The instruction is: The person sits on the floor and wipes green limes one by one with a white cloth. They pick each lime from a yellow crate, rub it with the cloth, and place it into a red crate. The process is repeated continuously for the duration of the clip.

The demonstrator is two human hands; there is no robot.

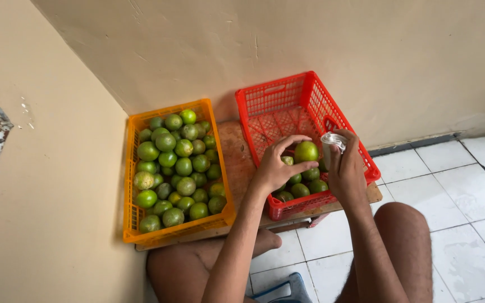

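Head view, item: one green lime point(306, 151), firm, light, smooth-skinned and likely to roll, pinched round its middle by my left hand point(279, 165) above the red crate point(287, 98); my right hand point(346, 168) closed on a crumpled clear wrapper point(332, 141)

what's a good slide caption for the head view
Left hand holds a green citrus fruit over a red crate, right hand grips a silvery roll; orange crate full beside.

A round green lime point(306, 151) held above the red crate's point(287, 95) near right corner, a crumpled clear wrap point(333, 141) just beside it
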